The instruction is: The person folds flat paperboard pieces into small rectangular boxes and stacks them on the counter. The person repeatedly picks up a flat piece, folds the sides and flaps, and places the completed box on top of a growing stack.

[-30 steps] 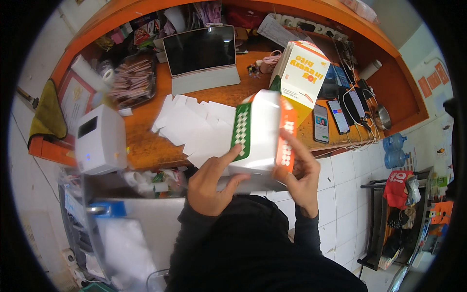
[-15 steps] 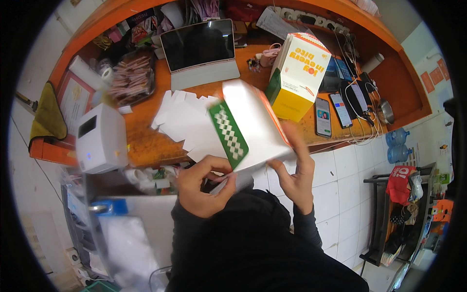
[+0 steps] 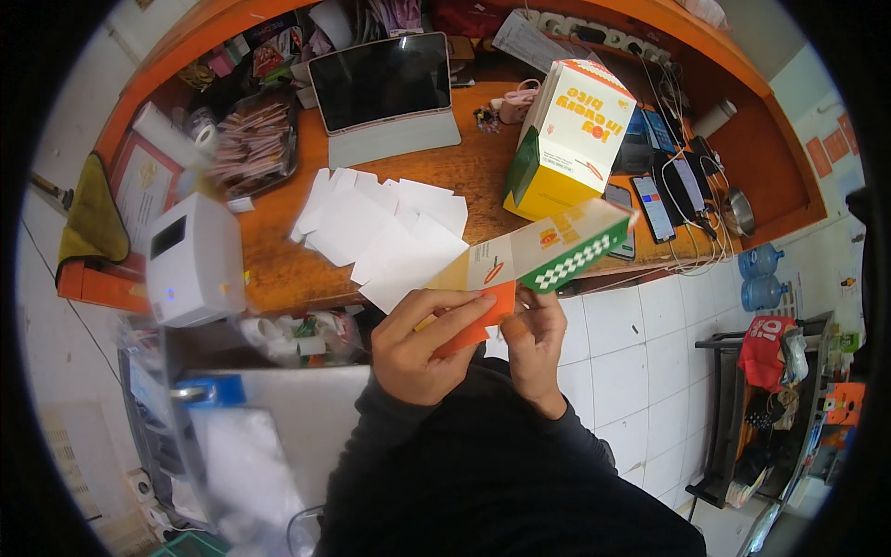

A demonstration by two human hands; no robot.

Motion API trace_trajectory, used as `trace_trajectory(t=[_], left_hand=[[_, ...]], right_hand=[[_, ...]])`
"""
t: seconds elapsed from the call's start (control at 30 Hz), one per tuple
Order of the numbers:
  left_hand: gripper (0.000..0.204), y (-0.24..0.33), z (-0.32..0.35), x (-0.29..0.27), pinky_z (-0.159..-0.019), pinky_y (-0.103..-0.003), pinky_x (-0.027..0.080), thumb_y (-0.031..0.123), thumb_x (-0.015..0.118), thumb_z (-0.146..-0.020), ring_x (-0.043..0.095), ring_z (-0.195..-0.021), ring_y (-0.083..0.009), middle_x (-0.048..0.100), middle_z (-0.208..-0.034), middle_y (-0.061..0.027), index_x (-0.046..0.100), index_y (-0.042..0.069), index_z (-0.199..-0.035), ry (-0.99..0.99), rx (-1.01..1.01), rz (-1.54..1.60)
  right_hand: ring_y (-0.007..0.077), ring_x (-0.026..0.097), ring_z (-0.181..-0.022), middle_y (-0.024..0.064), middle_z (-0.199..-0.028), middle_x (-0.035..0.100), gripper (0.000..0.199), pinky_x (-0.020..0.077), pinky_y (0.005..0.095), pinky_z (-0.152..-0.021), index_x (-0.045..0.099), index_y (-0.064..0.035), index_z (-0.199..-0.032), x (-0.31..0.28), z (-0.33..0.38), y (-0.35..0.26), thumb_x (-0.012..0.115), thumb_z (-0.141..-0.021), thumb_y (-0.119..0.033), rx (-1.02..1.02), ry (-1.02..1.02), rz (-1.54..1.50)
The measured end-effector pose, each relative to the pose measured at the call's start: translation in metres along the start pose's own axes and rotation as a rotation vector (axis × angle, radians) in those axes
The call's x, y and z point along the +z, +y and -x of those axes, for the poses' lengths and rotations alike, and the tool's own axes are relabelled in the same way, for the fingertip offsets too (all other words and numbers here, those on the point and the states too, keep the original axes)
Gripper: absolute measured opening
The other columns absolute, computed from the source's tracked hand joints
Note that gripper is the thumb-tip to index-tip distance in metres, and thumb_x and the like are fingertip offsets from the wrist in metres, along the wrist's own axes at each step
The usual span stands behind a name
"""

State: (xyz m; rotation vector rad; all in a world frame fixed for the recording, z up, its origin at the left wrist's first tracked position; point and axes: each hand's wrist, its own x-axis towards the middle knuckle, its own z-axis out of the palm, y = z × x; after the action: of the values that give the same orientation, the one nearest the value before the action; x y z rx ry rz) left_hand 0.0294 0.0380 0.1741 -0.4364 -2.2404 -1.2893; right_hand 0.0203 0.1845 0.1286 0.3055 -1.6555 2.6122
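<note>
A partly folded cardboard food carton (image 3: 548,252) in white, green, yellow and orange is held between my two hands, just off the desk's front edge. My left hand (image 3: 422,343) pinches its orange flap and yellow end, thumb and fingers closed. From below, my right hand (image 3: 534,348) grips the carton near the green panel with white diamonds; its fingertips are partly hidden. Behind the hands, a loose pile of flat white card blanks (image 3: 362,218) lies on the desk. Upright at the back right stands a stack of printed cartons (image 3: 568,139) in white, yellow and green.
On the wooden desk (image 3: 408,167) a tablet (image 3: 385,84) leans in its cover. A white label printer (image 3: 193,265) sits left, near a tray of small packets (image 3: 255,139). Phones (image 3: 652,209) and cables lie right. An open drawer (image 3: 288,334) holds rolls and bags below.
The carton has turned over from its white inside to its printed outside, swinging to the right. My left hand has moved right and my right hand left and down, bringing them closer together.
</note>
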Motion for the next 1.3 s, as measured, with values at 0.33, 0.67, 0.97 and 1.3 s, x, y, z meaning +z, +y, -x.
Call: trace_trajectory(t=[0.33,0.67,0.97,1.3], left_hand=[[0.015,-0.004,0.010,0.009,-0.081,-0.030,0.059,-0.006,0.070,-0.085,0.069,-0.096,-0.0223,0.067,-0.102,-0.0166,0.067,-0.009,-0.099,0.178,-0.425,0.608],[0.013,-0.007,0.007,0.007,-0.083,-0.031,0.057,-0.003,0.074,-0.081,0.068,-0.103,-0.0250,0.070,-0.098,-0.0182,0.073,-0.004,-0.094,0.106,-0.120,0.276],[0.017,-0.004,-0.002,-0.002,-0.083,-0.032,0.056,-0.002,0.076,-0.077,0.070,-0.098,-0.0258,0.069,-0.105,-0.0186,0.073,-0.004,-0.093,0.084,-0.035,0.181],[0.021,-0.042,0.012,-0.007,-0.071,-0.028,0.057,-0.001,0.082,-0.070,0.072,-0.083,-0.0204,0.072,-0.095,-0.0187,0.066,-0.005,-0.084,0.149,-0.147,0.281]], right_hand=[[0.0206,0.063,-0.105,0.0109,-0.111,0.066,0.033,0.0531,0.0364,-0.090,0.059,-0.0006,-0.120,-0.009,-0.004,-0.011,0.064,-0.088,0.001,-0.429,-0.128,1.008],[0.0238,0.059,-0.111,0.0125,-0.123,0.059,0.052,0.0490,0.0354,-0.093,0.051,-0.0016,-0.131,-0.014,-0.010,-0.011,0.072,-0.084,-0.002,0.036,-0.172,0.316],[0.0254,0.059,-0.106,0.0126,-0.118,0.060,0.048,0.0483,0.0357,-0.091,0.051,-0.0010,-0.126,-0.011,-0.017,-0.010,0.072,-0.084,-0.007,-0.059,-0.165,0.383],[0.0271,0.060,-0.101,0.0126,-0.113,0.060,0.044,0.0474,0.0360,-0.088,0.052,-0.0003,-0.121,-0.006,-0.010,0.004,0.072,-0.084,-0.012,-0.269,-0.301,0.655]])
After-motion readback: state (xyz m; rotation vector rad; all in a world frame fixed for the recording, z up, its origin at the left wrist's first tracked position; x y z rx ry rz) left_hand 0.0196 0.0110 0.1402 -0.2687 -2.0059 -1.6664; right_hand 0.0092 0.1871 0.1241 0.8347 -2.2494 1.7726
